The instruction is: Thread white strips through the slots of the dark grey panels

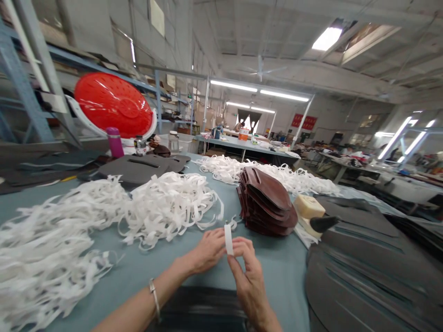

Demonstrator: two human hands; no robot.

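Both my hands meet over the grey-blue table (145,272) and pinch a short white strip (228,239) that stands upright between them. My left hand (207,251), with a bracelet on its wrist, grips the strip from the left. My right hand (247,272) holds it from the right with fingers curled. Just beyond the hands lies a stack of brown leather pieces (266,200). A big heap of loose white strips (104,216) spreads over the table to the left.
Dark grey cut sheets (367,267) pile up at the right, with a pale block (308,206) beside them. More white strips (277,173) lie behind the brown stack. A red domed cover (112,106), a purple bottle (115,143) and shelving stand at the back left. Other worktables fill the hall.
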